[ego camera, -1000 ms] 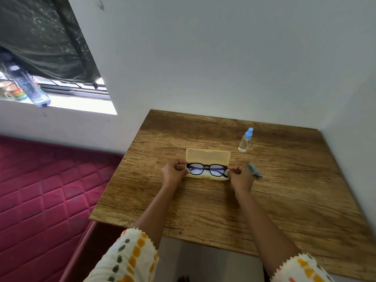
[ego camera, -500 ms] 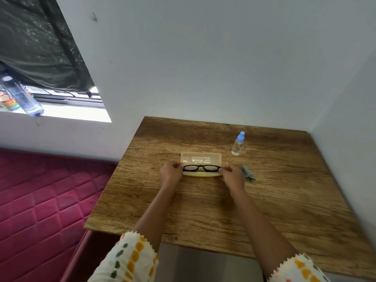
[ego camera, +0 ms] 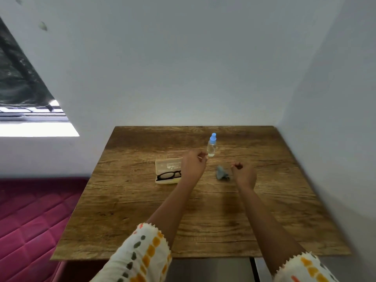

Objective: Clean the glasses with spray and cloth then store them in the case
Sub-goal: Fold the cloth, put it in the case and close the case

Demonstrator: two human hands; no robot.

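Black-framed glasses (ego camera: pixel 167 175) lie in the open pale yellow case (ego camera: pixel 168 165) on the wooden table (ego camera: pixel 142 210); the case's right end is hidden behind my left hand. My left hand (ego camera: pixel 193 163) hovers between the case and the small clear spray bottle (ego camera: pixel 211 145) with a blue cap, fingers loosely curled, holding nothing. My right hand (ego camera: pixel 243 174) is curled and empty, just right of the crumpled grey-blue cloth (ego camera: pixel 221 173).
The table stands in a corner, with white walls behind and on the right. A red quilted mattress (ego camera: pixel 26 220) lies to the left, below a bright window sill (ego camera: pixel 36 129) and a dark curtain (ego camera: pixel 14 78).
Both hands have let go of the glasses, which now rest in the case. My left hand moved right toward the bottle, my right hand moved right past the cloth. The view shifted.
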